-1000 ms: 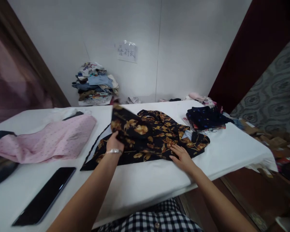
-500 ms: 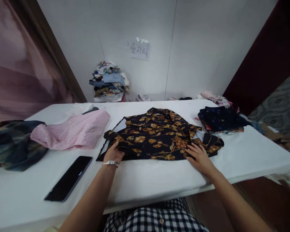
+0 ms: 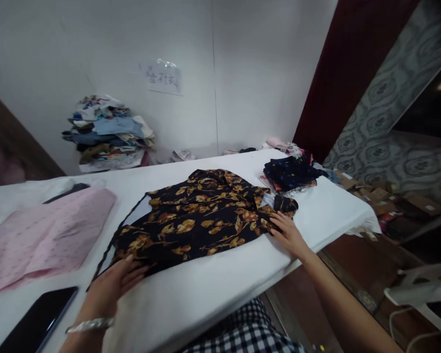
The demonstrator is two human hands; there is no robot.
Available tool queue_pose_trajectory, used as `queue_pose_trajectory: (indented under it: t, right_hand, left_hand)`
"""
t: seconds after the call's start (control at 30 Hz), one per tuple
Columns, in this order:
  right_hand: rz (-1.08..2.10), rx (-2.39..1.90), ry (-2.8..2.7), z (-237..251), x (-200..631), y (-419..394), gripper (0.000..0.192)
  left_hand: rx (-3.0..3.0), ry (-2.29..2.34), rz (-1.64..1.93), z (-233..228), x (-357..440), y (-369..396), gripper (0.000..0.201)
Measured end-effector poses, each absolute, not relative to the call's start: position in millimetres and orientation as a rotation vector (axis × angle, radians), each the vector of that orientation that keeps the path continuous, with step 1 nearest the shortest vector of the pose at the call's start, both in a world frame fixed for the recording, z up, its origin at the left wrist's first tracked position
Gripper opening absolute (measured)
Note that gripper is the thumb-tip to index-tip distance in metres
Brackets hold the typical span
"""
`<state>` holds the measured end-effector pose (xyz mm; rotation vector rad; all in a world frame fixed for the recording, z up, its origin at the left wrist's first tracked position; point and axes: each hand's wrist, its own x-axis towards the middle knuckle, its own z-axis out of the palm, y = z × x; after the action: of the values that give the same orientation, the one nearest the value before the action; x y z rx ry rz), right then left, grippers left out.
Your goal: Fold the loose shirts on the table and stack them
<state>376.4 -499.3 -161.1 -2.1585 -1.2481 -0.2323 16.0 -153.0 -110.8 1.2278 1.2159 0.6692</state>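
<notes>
A black shirt [image 3: 206,223] with a golden-brown flower print lies spread on the white-covered table, its collar at the far side. Pale lining shows at its left edge and near its right sleeve. My left hand [image 3: 112,284], a silver bracelet at its wrist, rests on the shirt's near left corner, fingers stretched out. At the other end, my right hand [image 3: 287,235] lies flat on the near right part by the folded-in sleeve, fingers apart.
A pink dotted garment [image 3: 55,230] and a dark phone [image 3: 40,321] lie to the left. Folded dark clothes [image 3: 292,172] are stacked at the right of the table [image 3: 220,284]. A tall clothes pile [image 3: 112,132] stands by the wall, below a paper sign [image 3: 164,77].
My view has swung to the right, so the table and clothes appear further left. My left hand's fingers have straightened at the shirt's left corner; my right hand still lies on its right part.
</notes>
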Motion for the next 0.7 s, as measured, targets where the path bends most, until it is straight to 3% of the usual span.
queue_pose_trajectory:
  t: [0.13,0.3,0.4,0.5,0.7]
  right_hand:
    - [-0.446,-2.095,-0.978,-161.2,391.7,-515.7,0.033]
    - [-0.528,-2.141,-0.733,-154.2,429.6,-518.2,0.037]
    - [-0.469,-2.2,-0.62,-152.6,457.0,-516.7,0.049]
    - [-0.278,-2.185,-0.499,-153.2,478.9,-516.0,0.058]
    - [-0.161,-2.024,-0.484,-148.6,490.3,-518.5,0.03]
  left_hand:
    - [1.962,1.62,0.708,-85.2,15.9,-160.6,0.042]
    - [2.67,1.106,0.627,-107.1,55.3,-151.6,0.059]
    - [2.769,1.078,0.293,-138.5,71.7,-134.0,0.062]
    - [2.764,1.124,0.233,-156.4,75.3,-118.3,0.06]
    - [2.673,1.191,0.269,-149.8,75.3,-103.6,0.053]
